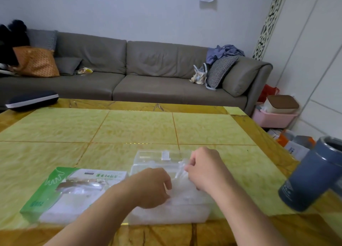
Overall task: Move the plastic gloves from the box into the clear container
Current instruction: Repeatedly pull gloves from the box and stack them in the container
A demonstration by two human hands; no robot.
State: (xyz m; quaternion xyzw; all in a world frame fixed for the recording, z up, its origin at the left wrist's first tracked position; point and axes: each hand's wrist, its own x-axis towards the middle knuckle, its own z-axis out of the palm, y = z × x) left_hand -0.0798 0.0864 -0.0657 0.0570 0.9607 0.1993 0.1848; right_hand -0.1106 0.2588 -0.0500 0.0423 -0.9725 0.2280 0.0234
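Right hand (204,169) pinches plastic gloves (182,169) at one o'clock over the clear container (166,215). Left hand (153,187), fingers curled, grip unclear. Gloves look light, limp, slippery; pinch an edge.

Box (74,192) left of container (166,214), mug (312,173) far right

Both hands reach forward; left (151,187) curled, right (205,169) pinching.

grey sofa (148,75), blue tumbler (312,173), pink basket (273,119)
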